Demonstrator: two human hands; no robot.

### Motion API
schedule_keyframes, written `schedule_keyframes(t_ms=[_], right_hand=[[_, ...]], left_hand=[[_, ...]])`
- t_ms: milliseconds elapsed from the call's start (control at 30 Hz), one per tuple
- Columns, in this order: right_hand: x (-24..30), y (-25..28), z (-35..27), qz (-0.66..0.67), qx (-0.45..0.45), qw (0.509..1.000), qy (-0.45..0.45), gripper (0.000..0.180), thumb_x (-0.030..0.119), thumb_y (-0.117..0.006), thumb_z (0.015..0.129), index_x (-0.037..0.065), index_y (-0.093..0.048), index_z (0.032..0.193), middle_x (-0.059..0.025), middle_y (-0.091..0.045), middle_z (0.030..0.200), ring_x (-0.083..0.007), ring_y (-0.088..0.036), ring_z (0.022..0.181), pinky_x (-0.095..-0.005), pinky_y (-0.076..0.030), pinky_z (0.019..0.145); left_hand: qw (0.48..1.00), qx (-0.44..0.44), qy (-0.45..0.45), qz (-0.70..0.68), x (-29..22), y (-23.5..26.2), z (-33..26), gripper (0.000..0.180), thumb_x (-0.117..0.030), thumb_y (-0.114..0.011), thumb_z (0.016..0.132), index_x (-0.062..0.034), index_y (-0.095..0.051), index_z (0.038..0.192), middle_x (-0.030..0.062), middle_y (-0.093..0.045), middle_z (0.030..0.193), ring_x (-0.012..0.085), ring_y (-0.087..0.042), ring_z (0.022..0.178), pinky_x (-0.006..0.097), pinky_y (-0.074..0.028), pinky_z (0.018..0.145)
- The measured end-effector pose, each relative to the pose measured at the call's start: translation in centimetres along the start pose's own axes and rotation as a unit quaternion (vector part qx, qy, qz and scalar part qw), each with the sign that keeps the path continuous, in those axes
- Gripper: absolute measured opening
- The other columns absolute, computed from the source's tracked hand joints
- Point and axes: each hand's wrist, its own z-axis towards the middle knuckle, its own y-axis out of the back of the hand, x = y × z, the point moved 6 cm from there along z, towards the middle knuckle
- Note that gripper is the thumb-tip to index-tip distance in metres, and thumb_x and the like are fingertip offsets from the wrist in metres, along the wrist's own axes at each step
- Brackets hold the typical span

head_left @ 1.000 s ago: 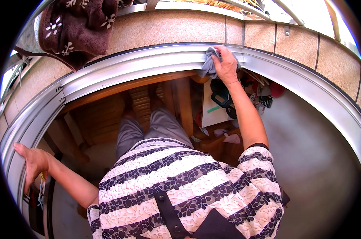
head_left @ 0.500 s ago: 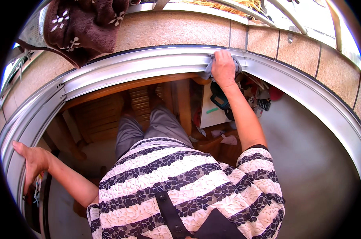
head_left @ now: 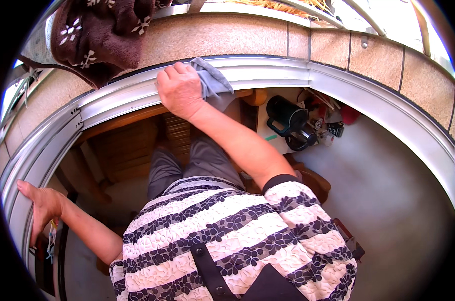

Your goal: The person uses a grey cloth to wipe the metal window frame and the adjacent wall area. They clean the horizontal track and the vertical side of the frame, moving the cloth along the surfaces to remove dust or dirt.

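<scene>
My right hand (head_left: 179,90) is closed on a grey-blue cloth (head_left: 213,83), pressed to the silver metal window track (head_left: 267,75) that runs along the sill. Part of the cloth trails out to the right of my fist. At the far left, my left hand (head_left: 43,206) grips the edge of the metal sliding window frame (head_left: 24,200), thumb on the near face and fingers bent round its side.
A brown fleece with white flower shapes (head_left: 99,40) hangs at the upper left. Tan tiles (head_left: 378,65) line the outer ledge, with metal railing bars beyond. Below the track on the right stands a dark kettle (head_left: 285,115) among small items. A wooden bench (head_left: 122,150) lies under the sill.
My right hand has slid left along the track with the cloth, from near the right corner to the middle. The kettle has come into fuller view. My left hand stays put.
</scene>
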Motion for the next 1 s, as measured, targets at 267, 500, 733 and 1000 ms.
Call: schedule_keyframes(t_ms=[267, 500, 733, 1000], right_hand=[[-14.0, 8.7, -6.2, -0.096, 0.015, 0.995, 0.013, 0.013, 0.018, -0.062, 0.073, 0.012, -0.053, 0.067, -0.0029, -0.052, 0.064, -0.0208, -0.052, 0.062, -0.0355, -0.037, 0.058], [-16.6, 10.1, -7.8, -0.215, 0.037, 0.971, -0.095, 0.014, 0.021, -0.059, 0.077, 0.011, -0.053, 0.069, -0.005, -0.05, 0.068, -0.0246, -0.05, 0.07, -0.0392, -0.036, 0.063], [3.7, -2.4, 0.8, -0.062, 0.021, 0.997, -0.026, 0.01, 0.015, -0.056, 0.063, 0.006, -0.052, 0.059, -0.0137, -0.051, 0.07, -0.0283, -0.049, 0.067, -0.0417, -0.034, 0.056], [13.0, -6.5, 3.8, 0.04, 0.062, 0.994, 0.078, 0.016, 0.018, -0.055, 0.07, 0.003, -0.061, 0.074, -0.0109, -0.052, 0.077, -0.026, -0.049, 0.081, -0.0391, -0.038, 0.064]], left_hand=[[0.994, -0.007, 0.095, -0.045, 1.3, -0.3, -0.3, 0.142, -0.036, -0.089, 0.05, 0.0181, 0.012, 0.133, 0.0373, -0.011, 0.138, 0.0379, -0.026, 0.126, 0.043, -0.023, 0.106], [0.993, -0.042, 0.094, -0.059, -1.5, 1.0, 0.1, 0.134, -0.034, -0.09, 0.049, 0.0178, 0.002, 0.132, 0.0332, -0.024, 0.132, 0.0358, -0.032, 0.12, 0.041, -0.022, 0.105], [0.992, -0.034, 0.008, -0.123, -6.3, 2.6, 2.9, 0.113, -0.027, -0.09, 0.052, 0.015, -0.015, 0.125, 0.0257, -0.036, 0.119, 0.0309, -0.043, 0.105, 0.04, -0.037, 0.093], [0.997, -0.028, -0.031, -0.06, -9.7, 4.3, 3.8, 0.112, -0.024, -0.089, 0.054, 0.0132, -0.013, 0.128, 0.0254, -0.036, 0.12, 0.0303, -0.045, 0.104, 0.041, -0.04, 0.09]])
